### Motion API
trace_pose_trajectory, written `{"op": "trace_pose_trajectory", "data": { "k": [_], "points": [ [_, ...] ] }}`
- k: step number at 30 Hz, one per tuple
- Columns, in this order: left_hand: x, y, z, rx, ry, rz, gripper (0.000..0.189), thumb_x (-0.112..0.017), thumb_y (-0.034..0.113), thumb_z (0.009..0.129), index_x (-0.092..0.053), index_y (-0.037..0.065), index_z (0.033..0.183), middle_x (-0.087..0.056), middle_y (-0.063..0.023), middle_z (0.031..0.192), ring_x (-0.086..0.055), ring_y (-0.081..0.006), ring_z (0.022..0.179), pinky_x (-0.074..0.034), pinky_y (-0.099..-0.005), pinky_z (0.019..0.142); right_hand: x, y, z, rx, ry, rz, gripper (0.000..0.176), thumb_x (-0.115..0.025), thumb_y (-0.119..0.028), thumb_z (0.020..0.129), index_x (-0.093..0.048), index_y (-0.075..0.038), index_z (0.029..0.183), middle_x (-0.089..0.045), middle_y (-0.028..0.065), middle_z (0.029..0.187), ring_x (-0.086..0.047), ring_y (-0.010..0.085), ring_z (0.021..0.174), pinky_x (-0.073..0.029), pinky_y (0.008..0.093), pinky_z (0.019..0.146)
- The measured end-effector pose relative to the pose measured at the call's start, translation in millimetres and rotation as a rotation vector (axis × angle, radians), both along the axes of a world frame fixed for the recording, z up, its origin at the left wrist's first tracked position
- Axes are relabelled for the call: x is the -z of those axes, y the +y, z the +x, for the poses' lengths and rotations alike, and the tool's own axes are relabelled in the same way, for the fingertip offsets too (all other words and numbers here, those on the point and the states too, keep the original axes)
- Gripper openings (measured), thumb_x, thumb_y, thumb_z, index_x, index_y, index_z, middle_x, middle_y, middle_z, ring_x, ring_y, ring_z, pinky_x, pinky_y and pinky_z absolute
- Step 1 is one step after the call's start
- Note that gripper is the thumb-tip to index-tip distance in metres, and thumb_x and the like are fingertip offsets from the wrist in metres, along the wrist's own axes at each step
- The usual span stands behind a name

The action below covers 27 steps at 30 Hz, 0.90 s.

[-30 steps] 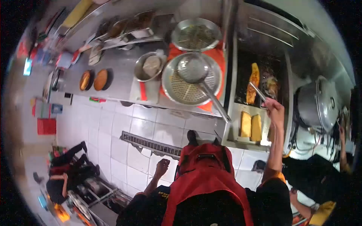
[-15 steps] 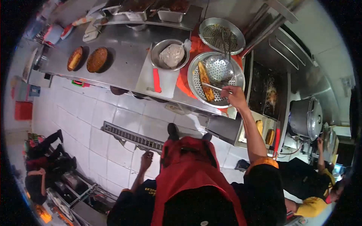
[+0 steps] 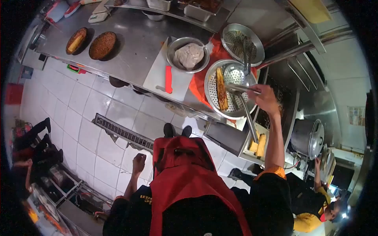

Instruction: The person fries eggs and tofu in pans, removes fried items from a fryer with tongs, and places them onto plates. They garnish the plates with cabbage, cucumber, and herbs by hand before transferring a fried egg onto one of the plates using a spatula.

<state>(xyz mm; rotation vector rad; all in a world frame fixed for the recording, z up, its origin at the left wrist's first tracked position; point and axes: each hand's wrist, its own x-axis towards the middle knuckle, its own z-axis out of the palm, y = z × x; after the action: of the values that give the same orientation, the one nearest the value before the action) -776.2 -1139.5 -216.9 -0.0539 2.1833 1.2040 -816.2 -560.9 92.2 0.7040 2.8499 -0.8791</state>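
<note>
My right hand (image 3: 264, 99) grips metal tongs (image 3: 241, 89) above a perforated steel pan (image 3: 209, 97). The tong tips hang over the bowl of a skimmer (image 3: 235, 74) lying in the pan. Left of the tips lies a long browned fried plantain (image 3: 221, 90), apart from the tongs. The skimmer's handle (image 3: 249, 120) reaches past the pan's near rim toward a tray with yellow plantain pieces (image 3: 260, 145). My left hand (image 3: 138, 163) hangs low over the tiled floor, fingers curled and nothing showing in them.
A steel bowl (image 3: 170, 59) holding a bag of pale food and a red-handled knife (image 3: 168, 80) sit on a white board (image 3: 154, 80). Two brown dishes (image 3: 102, 46) stand left. Behind is another perforated pan (image 3: 256, 59). A large pot (image 3: 303, 135) and a person (image 3: 311, 196) are at right.
My right hand has drawn the tongs back to the right, off the plantain. The plantain stays in the pan, lying more upright in view. My head view has shifted.
</note>
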Motion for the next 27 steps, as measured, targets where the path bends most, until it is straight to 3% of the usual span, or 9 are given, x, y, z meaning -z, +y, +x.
{"op": "trace_pose_trajectory", "data": {
  "k": [3, 5, 8, 13, 15, 16, 20, 23, 27],
  "points": [
    [-6.3, 9.4, 10.9, -0.113, -0.086, 0.074, 0.016, -0.058, 0.021, 0.085, -0.057, 0.004, 0.084, -0.052, 0.0005, 0.056, -0.045, -0.0053, 0.047, -0.036, -0.0237, 0.043, 4.8, 13.6, -28.4, -0.139, 0.172, 0.174, 0.029, -0.063, -0.024, 0.073, -0.065, 0.0, 0.089, -0.064, 0.0155, 0.072, -0.062, 0.0223, 0.06, -0.046, 0.0333, 0.058],
    [-14.6, 17.1, 11.5, -0.104, -0.054, 0.051, 0.015, -0.058, 0.02, 0.084, -0.057, 0.005, 0.083, -0.051, 0.0011, 0.055, -0.044, -0.0051, 0.048, -0.034, -0.0232, 0.043, 11.0, 16.6, -63.2, -0.179, -0.039, 0.195, 0.033, -0.06, -0.032, 0.073, -0.066, -0.001, 0.081, -0.063, 0.0202, 0.081, -0.063, 0.0317, 0.074, -0.049, 0.0382, 0.066],
    [-12.6, 17.9, 17.2, -0.126, -0.019, 0.088, 0.014, -0.058, 0.019, 0.084, -0.057, 0.006, 0.083, -0.048, 0.003, 0.055, -0.041, -0.0036, 0.048, -0.031, -0.0216, 0.042, 21.8, 14.5, -102.0, -0.219, -0.212, 0.383, 0.033, -0.059, -0.032, 0.071, -0.065, 0.0, 0.077, -0.063, 0.0222, 0.081, -0.063, 0.034, 0.075, -0.049, 0.0409, 0.067],
    [8.0, 4.3, 41.1, -0.19, -0.054, 0.228, 0.014, -0.057, 0.019, 0.085, -0.056, 0.005, 0.083, -0.047, 0.004, 0.054, -0.04, -0.0025, 0.047, -0.031, -0.021, 0.041, 38.8, 24.7, -110.5, -0.286, -0.234, 0.319, 0.031, -0.059, -0.028, 0.068, -0.066, 0.0, 0.08, -0.063, 0.021, 0.075, -0.063, 0.0347, 0.073, -0.049, 0.042, 0.068],
    [4.5, 8.5, 48.4, -0.183, -0.016, 0.169, 0.015, -0.057, 0.019, 0.086, -0.056, 0.004, 0.084, -0.047, 0.0041, 0.054, -0.041, -0.0025, 0.046, -0.031, -0.0215, 0.041, 11.3, 18.6, -82.3, -0.223, -0.084, -0.011, 0.029, -0.06, -0.027, 0.069, -0.066, -0.002, 0.082, -0.063, 0.019, 0.076, -0.063, 0.0317, 0.072, -0.048, 0.04, 0.066],
    [1.1, 12.2, 49.3, -0.181, -0.016, 0.169, 0.015, -0.057, 0.019, 0.086, -0.056, 0.004, 0.084, -0.047, 0.0041, 0.054, -0.041, -0.0025, 0.046, -0.031, -0.0215, 0.041, 7.0, 18.7, -63.4, -0.284, 0.111, 0.066, 0.025, -0.061, -0.024, 0.072, -0.066, -0.004, 0.085, -0.064, 0.0164, 0.076, -0.062, 0.0285, 0.068, -0.048, 0.0361, 0.064],
    [-5.8, 15.7, 50.4, -0.1, -0.004, 0.127, 0.015, -0.056, 0.019, 0.085, -0.056, 0.004, 0.084, -0.049, 0.0015, 0.054, -0.043, -0.0041, 0.047, -0.033, -0.0224, 0.042, -35.6, -16.4, 12.5, -0.085, 0.276, -0.026, 0.022, -0.064, -0.012, 0.078, -0.063, -0.002, 0.098, -0.065, 0.0104, 0.076, -0.06, 0.0154, 0.066, -0.045, 0.0276, 0.062],
    [2.1, 20.4, 35.7, -0.018, 0.058, 0.071, 0.019, -0.057, 0.022, 0.085, -0.057, 0.003, 0.085, -0.051, -0.0012, 0.054, -0.044, -0.0068, 0.047, -0.034, -0.0248, 0.043, 0.4, -22.4, 52.3, 0.127, 0.402, -0.266, 0.021, -0.064, -0.01, 0.08, -0.063, -0.002, 0.099, -0.064, 0.0048, 0.072, -0.054, 0.0074, 0.065, -0.043, 0.0224, 0.059],
    [-13.0, 40.4, 5.3, 0.082, 0.154, -0.038, 0.027, -0.057, 0.026, 0.084, -0.059, 0.0, 0.086, -0.051, -0.0038, 0.055, -0.046, -0.0094, 0.05, -0.035, -0.0283, 0.045, 33.4, -25.4, 76.0, 0.252, 0.446, -0.301, 0.022, -0.064, -0.011, 0.081, -0.062, -0.002, 0.1, -0.063, 0.0031, 0.074, -0.052, 0.004, 0.066, -0.041, 0.0193, 0.057]
  ]
}}
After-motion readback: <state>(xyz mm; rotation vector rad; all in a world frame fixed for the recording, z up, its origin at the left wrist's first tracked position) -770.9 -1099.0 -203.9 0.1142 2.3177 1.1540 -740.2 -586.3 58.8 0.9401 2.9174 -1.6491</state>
